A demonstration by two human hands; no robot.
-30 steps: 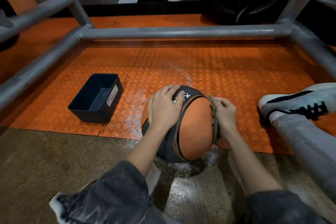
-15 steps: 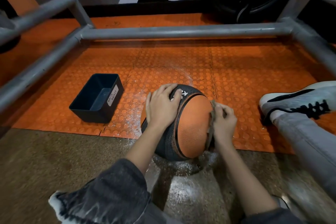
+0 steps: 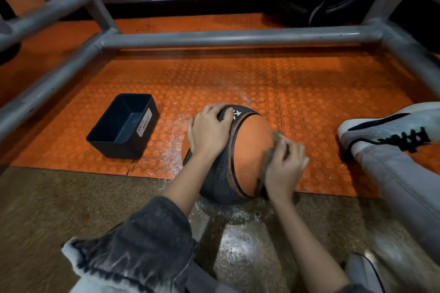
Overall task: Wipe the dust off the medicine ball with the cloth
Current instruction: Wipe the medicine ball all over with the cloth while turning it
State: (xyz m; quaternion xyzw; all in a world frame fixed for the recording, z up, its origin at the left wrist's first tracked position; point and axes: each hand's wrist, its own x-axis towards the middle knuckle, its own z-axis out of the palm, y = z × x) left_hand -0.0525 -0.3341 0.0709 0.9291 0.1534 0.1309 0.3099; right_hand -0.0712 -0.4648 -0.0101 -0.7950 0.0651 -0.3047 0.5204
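Resting where the near edge of the orange mat point(image 3: 309, 93) meets the brown floor point(image 3: 59, 209), the medicine ball point(image 3: 250, 154) looks heavy, firm and grippy, so the left hand point(image 3: 209, 133) lies spread over its upper left to steady it while the right hand point(image 3: 284, 166) holds the soft cloth point(image 3: 268, 151) bunched against its right flank. A waste basket point(image 3: 123, 126) stands well left, a shoe point(image 3: 390, 131) near right; neither likely hinders wiping.
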